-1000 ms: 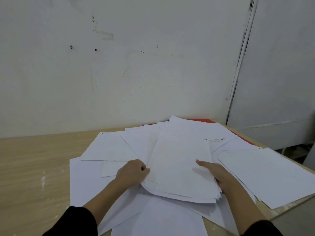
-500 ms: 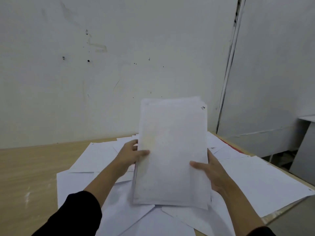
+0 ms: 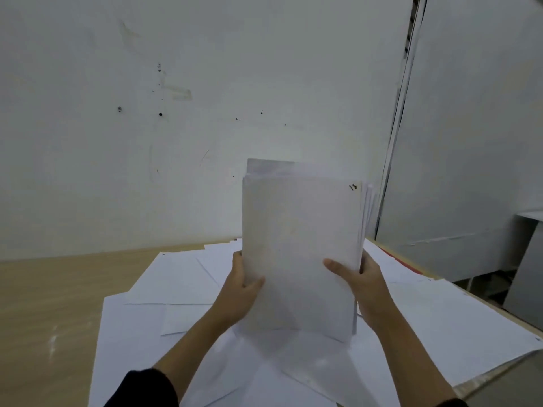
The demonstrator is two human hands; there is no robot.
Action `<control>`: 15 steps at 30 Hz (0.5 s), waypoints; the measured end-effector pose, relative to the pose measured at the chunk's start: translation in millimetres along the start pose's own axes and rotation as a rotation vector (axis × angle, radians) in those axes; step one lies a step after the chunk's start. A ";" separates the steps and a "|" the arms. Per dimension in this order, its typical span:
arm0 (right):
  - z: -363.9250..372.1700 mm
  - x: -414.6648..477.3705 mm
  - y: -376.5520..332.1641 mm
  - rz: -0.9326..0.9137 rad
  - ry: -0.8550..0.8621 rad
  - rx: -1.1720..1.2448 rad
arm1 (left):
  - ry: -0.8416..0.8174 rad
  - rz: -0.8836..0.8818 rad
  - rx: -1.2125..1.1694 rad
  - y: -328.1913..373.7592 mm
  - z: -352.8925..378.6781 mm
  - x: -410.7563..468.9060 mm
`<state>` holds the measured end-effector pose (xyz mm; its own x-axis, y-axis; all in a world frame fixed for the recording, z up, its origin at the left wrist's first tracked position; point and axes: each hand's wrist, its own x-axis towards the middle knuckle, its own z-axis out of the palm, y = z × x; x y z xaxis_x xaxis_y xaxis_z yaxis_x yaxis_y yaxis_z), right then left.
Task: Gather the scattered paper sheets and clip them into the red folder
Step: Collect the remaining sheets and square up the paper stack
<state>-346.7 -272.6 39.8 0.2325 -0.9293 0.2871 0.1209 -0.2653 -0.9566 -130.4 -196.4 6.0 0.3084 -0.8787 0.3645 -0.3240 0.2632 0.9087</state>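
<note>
A person holds a stack of white paper sheets [image 3: 299, 248] upright in 2 bare hands above a wooden table [image 3: 44, 289], the broad front face turned to the camera and a small dark mark at its upper right corner. The left hand [image 3: 238, 292] grips the stack's left edge low down, thumb [image 3: 258, 282] curled onto the front face and the other fingers hidden behind the paper. The right hand [image 3: 364, 283] grips the opposite edge at about the same height, thumb [image 3: 335, 265] pressed flat across the front and fingertips [image 3: 367, 259] wrapped round the back of the right edge. The sheets at the rear stand slightly higher than the front one, and a few fan out along the right edge. The stack's bottom edge is blurred, and whether it touches the paper below cannot be told. Loose sheets [image 3: 176, 277] lie overlapping on the table beneath and to both sides of the stack, the largest spread reaching out to its right. A thin strip of the red folder [image 3: 399, 257] shows just right of the stack, under the loose sheets. Black sleeves [image 3: 144, 389] cover the forearms below the stack. A marked white wall [image 3: 176, 113] rises behind the stack, with a grey panel [image 3: 470, 142] to its right.
</note>
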 end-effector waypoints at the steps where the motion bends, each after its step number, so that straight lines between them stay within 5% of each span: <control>1: 0.0 1.3 0.4 0.024 -0.014 -0.011 | 0.000 0.001 0.026 -0.2 0.7 -0.2; 11: -1.5 0.9 33.5 0.174 0.014 -0.121 | 0.034 -0.056 0.271 -10.6 -6.1 -4.1; 15: -1.1 16.6 29.3 0.348 -0.052 -0.188 | 0.142 -0.272 0.152 -21.4 -45.6 5.2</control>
<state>-340.4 -296.2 16.5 0.2776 -0.9589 -0.0582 -0.1516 0.0161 -0.9883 -81.1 -188.5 -2.3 0.5198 -0.8415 0.1474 -0.3391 -0.0449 0.9397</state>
